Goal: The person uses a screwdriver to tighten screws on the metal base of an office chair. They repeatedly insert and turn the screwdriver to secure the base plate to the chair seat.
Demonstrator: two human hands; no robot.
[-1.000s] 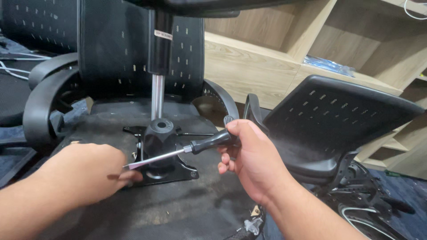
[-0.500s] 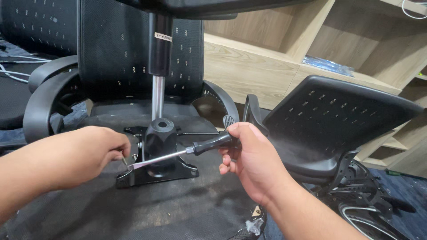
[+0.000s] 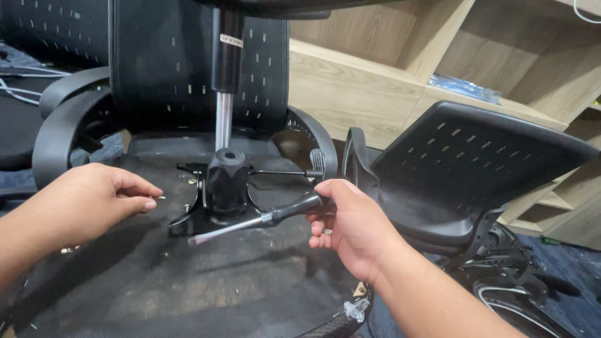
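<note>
Two hands at the underside of an overturned black office chair seat (image 3: 188,281).

The right hand (image 3: 350,225) is closed around the black handle of a long steel-shafted screwdriver (image 3: 263,219), whose tip lies over the black metal tilt mechanism plate (image 3: 213,216) below the chrome gas-lift column (image 3: 223,119). The left hand (image 3: 94,200) hovers just beside the plate, fingers loosely curled, pinching a small screw (image 3: 159,198).

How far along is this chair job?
The black mechanism plate already sits on the upturned seat underside, with the gas cylinder standing in it. In hand: the right hand grips a screwdriver, and the left hand pinches what looks like a small screw. That screw is not yet in the plate, so fastening remains.
</note>
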